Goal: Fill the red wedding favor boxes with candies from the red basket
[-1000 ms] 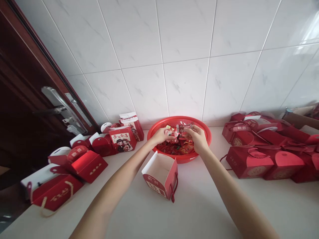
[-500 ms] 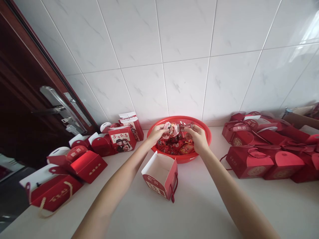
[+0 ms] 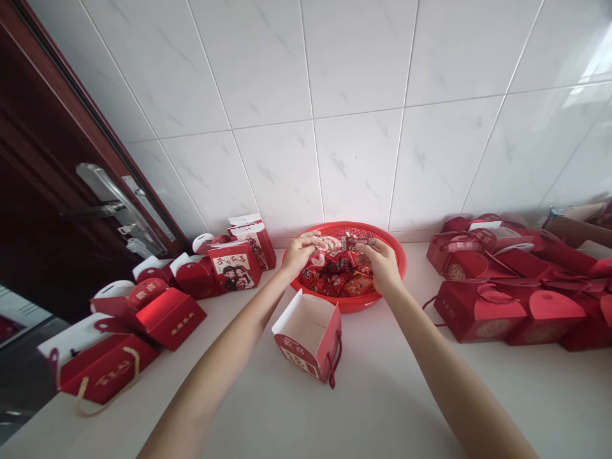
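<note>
The fingers (image 3: 310,242) of the left hand (image 3: 297,256) are nearly closed, pinching a pink-and-white packet (image 3: 329,243); those of the right hand (image 3: 382,260), almost together, grip a dark red packet (image 3: 357,241). Both packets are above the red basket (image 3: 351,305), which holds red-wrapped pieces (image 3: 339,280). Just in front, an open-topped box (image 3: 306,344) stands on the worktop (image 3: 373,382), and red boxes (image 3: 482,312) are grouped to left and right

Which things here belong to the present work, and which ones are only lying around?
In use, it seems:
left hand, holding a pale packet
right hand, holding a dark red packet
red basket of wrapped packets
open box before the basket

Apparently lying by:
red boxes at left
red boxes at right
</note>
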The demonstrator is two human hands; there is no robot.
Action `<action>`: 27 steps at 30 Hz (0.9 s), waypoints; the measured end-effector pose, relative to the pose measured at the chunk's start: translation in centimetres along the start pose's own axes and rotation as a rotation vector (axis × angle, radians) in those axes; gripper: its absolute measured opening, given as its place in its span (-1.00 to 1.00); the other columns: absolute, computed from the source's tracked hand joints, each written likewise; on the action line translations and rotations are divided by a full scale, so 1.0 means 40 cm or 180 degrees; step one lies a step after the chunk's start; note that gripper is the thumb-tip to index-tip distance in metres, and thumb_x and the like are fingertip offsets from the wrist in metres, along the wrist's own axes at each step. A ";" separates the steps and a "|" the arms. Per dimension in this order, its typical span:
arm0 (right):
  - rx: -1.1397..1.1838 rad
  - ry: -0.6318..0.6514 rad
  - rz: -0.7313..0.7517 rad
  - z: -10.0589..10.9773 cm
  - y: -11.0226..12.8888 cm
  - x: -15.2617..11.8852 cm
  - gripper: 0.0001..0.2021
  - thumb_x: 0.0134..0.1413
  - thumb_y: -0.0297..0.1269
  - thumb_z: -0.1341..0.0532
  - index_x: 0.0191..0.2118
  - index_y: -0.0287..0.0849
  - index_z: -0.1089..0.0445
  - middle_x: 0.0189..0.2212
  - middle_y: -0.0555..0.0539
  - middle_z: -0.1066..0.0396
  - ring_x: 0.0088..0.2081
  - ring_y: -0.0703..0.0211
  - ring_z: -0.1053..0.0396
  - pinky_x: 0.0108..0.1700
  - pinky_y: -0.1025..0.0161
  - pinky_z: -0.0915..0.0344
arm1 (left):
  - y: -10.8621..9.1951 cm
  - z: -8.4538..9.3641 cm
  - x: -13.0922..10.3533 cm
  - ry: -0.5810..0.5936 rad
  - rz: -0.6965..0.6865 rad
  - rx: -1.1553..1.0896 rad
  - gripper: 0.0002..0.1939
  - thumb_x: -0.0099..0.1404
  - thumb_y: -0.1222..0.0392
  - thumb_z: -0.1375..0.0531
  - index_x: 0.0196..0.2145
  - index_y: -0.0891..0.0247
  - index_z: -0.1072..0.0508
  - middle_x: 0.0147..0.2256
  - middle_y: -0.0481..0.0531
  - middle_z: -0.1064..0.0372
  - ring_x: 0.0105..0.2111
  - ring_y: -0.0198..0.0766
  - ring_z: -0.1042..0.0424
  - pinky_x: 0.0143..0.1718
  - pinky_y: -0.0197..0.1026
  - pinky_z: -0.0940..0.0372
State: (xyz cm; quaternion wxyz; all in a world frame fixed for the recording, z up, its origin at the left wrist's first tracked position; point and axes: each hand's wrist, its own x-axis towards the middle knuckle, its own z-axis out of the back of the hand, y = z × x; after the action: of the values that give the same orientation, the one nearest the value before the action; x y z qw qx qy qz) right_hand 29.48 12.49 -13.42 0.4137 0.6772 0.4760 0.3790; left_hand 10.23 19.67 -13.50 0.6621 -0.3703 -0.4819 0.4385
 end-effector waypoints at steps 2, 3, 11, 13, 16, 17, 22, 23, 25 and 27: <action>0.0006 -0.0017 0.0003 0.000 -0.001 0.001 -0.66 -0.33 -0.12 -0.44 -0.51 -0.13 -0.29 -0.59 0.07 -0.34 -0.57 0.29 -0.31 -0.51 0.33 -0.23 | -0.002 0.002 -0.001 -0.0093 -0.0063 0.0126 -0.76 0.03 0.33 -0.10 -0.48 0.21 -0.59 -0.02 0.03 -0.53 0.18 -0.05 -0.34 0.13 -0.12 -0.28; 0.0008 -0.0021 0.0009 0.000 -0.001 0.001 -0.66 -0.33 -0.11 -0.44 -0.51 -0.13 -0.29 -0.59 0.07 -0.34 -0.57 0.29 -0.31 -0.51 0.33 -0.23 | -0.004 0.002 -0.002 -0.0103 -0.0078 0.0185 -0.74 0.03 0.34 -0.09 -0.48 0.21 -0.59 -0.06 0.02 -0.55 0.15 -0.06 -0.37 0.11 -0.12 -0.29; 0.0032 -0.0074 0.0059 0.001 -0.010 0.007 -0.66 -0.31 -0.10 -0.43 -0.52 -0.12 -0.29 -0.59 0.08 -0.32 -0.58 0.31 -0.28 -0.52 0.32 -0.22 | -0.017 -0.007 -0.008 -0.0010 -0.0160 0.0587 -0.69 0.06 0.35 -0.05 -0.46 0.22 -0.61 -0.30 0.00 -0.60 -0.15 -0.14 -0.53 -0.02 -0.15 -0.38; 0.0025 -0.0076 0.0062 0.002 -0.010 0.006 -0.66 -0.31 -0.10 -0.44 -0.51 -0.12 -0.29 -0.59 0.08 -0.31 -0.58 0.31 -0.28 -0.52 0.32 -0.22 | -0.015 -0.006 -0.007 -0.0009 -0.0184 0.0708 -0.67 0.08 0.35 -0.05 -0.44 0.22 -0.63 -0.29 0.01 -0.60 -0.15 -0.14 -0.53 -0.01 -0.15 -0.38; 0.0011 -0.0060 0.0060 0.003 -0.007 0.004 -0.64 -0.31 -0.10 -0.45 -0.52 -0.12 -0.27 -0.59 0.08 -0.30 -0.57 0.29 -0.29 -0.50 0.30 -0.24 | -0.008 -0.001 -0.002 -0.0004 -0.0221 0.0947 -0.65 0.09 0.37 -0.06 -0.37 0.21 -0.66 -0.15 0.05 -0.58 -0.02 -0.10 -0.50 0.09 -0.11 -0.35; 0.0009 -0.0057 0.0058 0.002 -0.006 0.004 -0.64 -0.31 -0.10 -0.45 -0.51 -0.12 -0.27 -0.59 0.08 -0.30 -0.57 0.29 -0.29 -0.50 0.30 -0.25 | -0.006 0.000 0.000 -0.0008 -0.0231 0.1043 -0.63 0.08 0.39 -0.08 -0.32 0.20 -0.67 -0.07 0.06 -0.55 0.06 -0.08 -0.45 0.15 -0.10 -0.31; 0.0039 -0.0073 0.0061 -0.001 -0.002 0.002 -0.67 -0.32 -0.10 -0.43 -0.49 -0.13 -0.32 -0.57 0.07 -0.34 -0.58 0.31 -0.26 -0.52 0.31 -0.21 | -0.011 0.004 0.000 0.0490 -0.0158 0.1500 -0.53 0.06 0.42 -0.09 -0.13 0.24 -0.64 0.00 0.10 -0.54 0.08 -0.07 -0.44 0.13 -0.08 -0.32; 0.0048 -0.0074 0.0066 -0.001 -0.002 0.002 -0.68 -0.32 -0.11 -0.42 -0.50 -0.13 -0.32 -0.57 0.07 -0.34 -0.58 0.32 -0.25 -0.52 0.32 -0.21 | -0.016 0.005 -0.004 0.0782 -0.0113 0.1579 -0.57 0.07 0.40 -0.10 -0.18 0.25 -0.65 -0.09 0.09 -0.58 -0.02 -0.09 -0.50 0.05 -0.12 -0.37; 0.0059 -0.0067 0.0072 -0.002 -0.002 0.002 -0.69 -0.32 -0.12 -0.42 -0.52 -0.13 -0.30 -0.57 0.07 -0.33 -0.58 0.32 -0.25 -0.51 0.31 -0.23 | -0.026 0.009 -0.014 0.1447 0.0005 0.1776 -0.69 0.03 0.37 -0.16 -0.32 0.22 -0.67 -0.28 0.02 -0.62 -0.21 -0.12 -0.56 -0.12 -0.19 -0.41; 0.0058 -0.0060 0.0068 -0.001 -0.003 0.003 -0.69 -0.32 -0.13 -0.42 -0.52 -0.13 -0.31 -0.57 0.06 -0.34 -0.57 0.31 -0.26 -0.51 0.31 -0.24 | -0.035 0.013 -0.023 0.1971 0.0110 0.2036 -0.82 -0.05 0.32 -0.26 -0.46 0.18 -0.65 -0.40 -0.04 -0.61 -0.31 -0.13 -0.56 -0.20 -0.24 -0.39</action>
State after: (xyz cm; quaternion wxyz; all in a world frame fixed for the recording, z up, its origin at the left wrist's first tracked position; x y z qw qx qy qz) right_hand 29.43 12.64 -13.50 0.4079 0.6895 0.4683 0.3727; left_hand 9.91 18.35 -12.38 0.8490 -0.2687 -0.0947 0.4449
